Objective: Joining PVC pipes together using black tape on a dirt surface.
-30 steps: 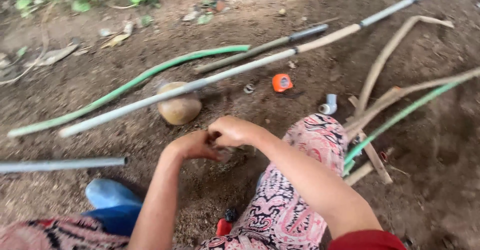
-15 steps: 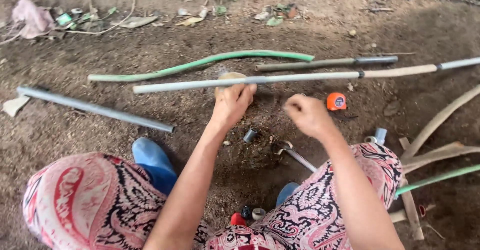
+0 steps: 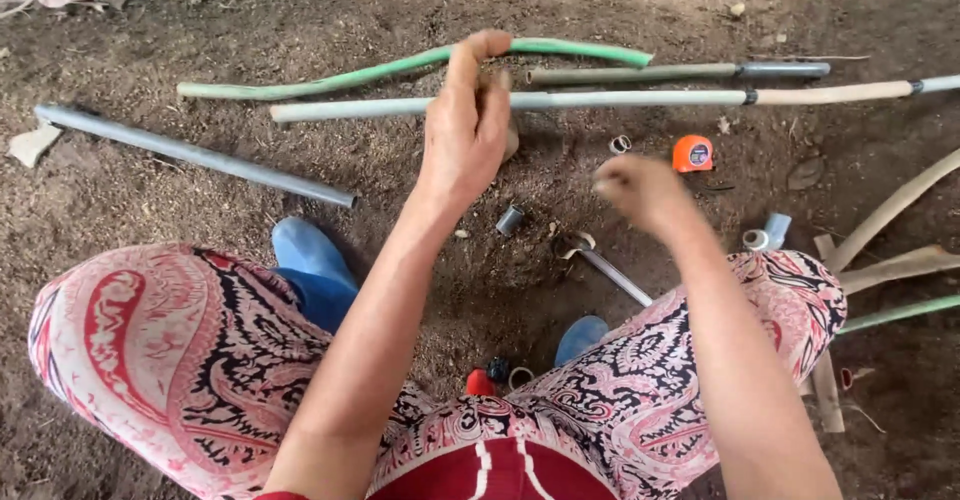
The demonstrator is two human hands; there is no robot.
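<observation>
**A:** Pipe status? The long grey-white one.

**B:** Long pipe (image 3: pixel 620 101) lies flat on the dirt ground (image 3: pixel 150 190), across the far side, running left to right. Its right stretch is tan, grey again at the frame edge.

**A:** Left hand?

**B:** Left hand (image 3: pixel 466 130) is over the pipe near its middle. Thumb raised, fingers (image 3: pixel 497 95) curled down against the pipe. Can't tell whether it is truly gripped or just touched.

**A:** Right hand?

**B:** Right hand (image 3: pixel 640 188) is in the air, nearer than the pipe, touching nothing I can see. Blurred; fingers look bunched together, can't tell if they pinch anything.

**A:** Around it?

**B:** Green hose (image 3: pixel 330 78) curves just beyond the pipe. Dark rod (image 3: pixel 680 73) sits between hose and pipe on the right. Second grey pipe (image 3: pixel 195 154) lies diagonally on the left. Orange tape measure (image 3: pixel 692 153) just right of the right hand. Small grey coupling (image 3: pixel 510 220) on the dirt between the arms, metal tool (image 3: pixel 600 265) near the right knee. Blue shoes (image 3: pixel 310 260) under patterned trousers (image 3: pixel 180 350).
</observation>
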